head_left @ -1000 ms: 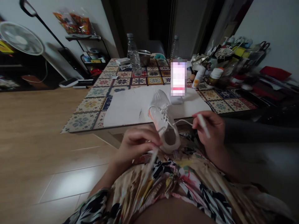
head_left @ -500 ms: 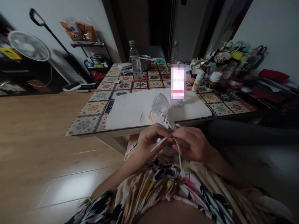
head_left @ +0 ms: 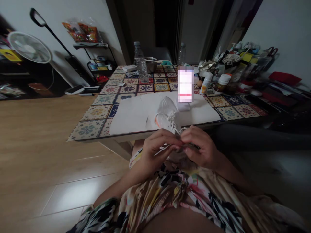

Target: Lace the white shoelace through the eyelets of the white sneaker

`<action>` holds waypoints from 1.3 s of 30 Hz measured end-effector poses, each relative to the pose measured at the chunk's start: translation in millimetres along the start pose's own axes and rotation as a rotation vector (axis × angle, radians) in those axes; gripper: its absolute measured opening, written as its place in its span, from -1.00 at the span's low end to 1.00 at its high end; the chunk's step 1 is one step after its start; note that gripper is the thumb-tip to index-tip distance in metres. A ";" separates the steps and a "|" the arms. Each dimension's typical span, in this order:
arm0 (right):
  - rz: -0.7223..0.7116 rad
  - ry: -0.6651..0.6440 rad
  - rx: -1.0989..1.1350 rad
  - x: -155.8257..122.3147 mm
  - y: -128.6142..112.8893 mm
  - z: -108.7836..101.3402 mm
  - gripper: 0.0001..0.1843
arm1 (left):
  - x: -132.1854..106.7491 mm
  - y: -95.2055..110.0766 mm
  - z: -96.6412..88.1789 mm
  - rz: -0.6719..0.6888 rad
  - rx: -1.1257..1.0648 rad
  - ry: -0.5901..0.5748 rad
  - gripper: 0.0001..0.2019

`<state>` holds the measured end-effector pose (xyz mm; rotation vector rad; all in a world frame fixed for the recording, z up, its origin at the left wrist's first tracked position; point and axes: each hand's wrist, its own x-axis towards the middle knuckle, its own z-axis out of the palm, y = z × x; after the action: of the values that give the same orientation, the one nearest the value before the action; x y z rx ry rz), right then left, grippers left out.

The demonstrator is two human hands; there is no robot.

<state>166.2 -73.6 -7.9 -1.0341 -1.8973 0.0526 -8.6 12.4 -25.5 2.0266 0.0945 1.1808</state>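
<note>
A white sneaker [head_left: 166,108] with an orange-lined opening lies on the white sheet [head_left: 131,113] at the table's near edge. From its near end, white lace runs down towards my hands. My left hand [head_left: 157,145] is closed, thumb and fingers pinching the white shoelace [head_left: 162,150], a short piece of which shows across the palm. My right hand [head_left: 201,147] meets it fingertip to fingertip, also pinched on the lace. Both hands are above my lap, just in front of the shoe. The lace between the fingertips is mostly hidden.
On the patterned tabletop [head_left: 97,111] stand a lit, blurred phone [head_left: 185,84], a plastic bottle [head_left: 141,64], a metal bowl [head_left: 151,66], a white spray bottle [head_left: 206,83] and a lidded jar [head_left: 222,84]. A fan [head_left: 30,48] is at the left.
The long lace end that hung over my lap from the fingertips no longer shows there. My right hand has lifted slightly and its fingers have shifted against the left fingertips.
</note>
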 end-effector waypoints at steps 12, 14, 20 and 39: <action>-0.095 0.186 -0.355 -10.4 1.9 -0.5 -0.93 | -5.1 -10.2 8.1 -0.246 -0.183 0.290 -0.97; -0.063 0.150 -0.356 -9.6 1.9 1.2 -0.93 | -3.3 -9.9 9.0 -0.257 -0.186 0.294 -0.96; 0.079 0.118 -0.169 -4.4 2.3 8.5 -0.94 | -0.8 -7.2 11.7 -0.284 -0.222 0.233 -0.93; 0.376 0.231 1.173 -23.5 101.6 -28.7 -0.45 | 9.0 -71.6 -58.4 -0.625 -0.929 0.865 -0.75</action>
<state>256.7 -34.6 -52.3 -0.4967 -1.0954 1.0717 -27.0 100.1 -49.8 0.5346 0.4642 1.2529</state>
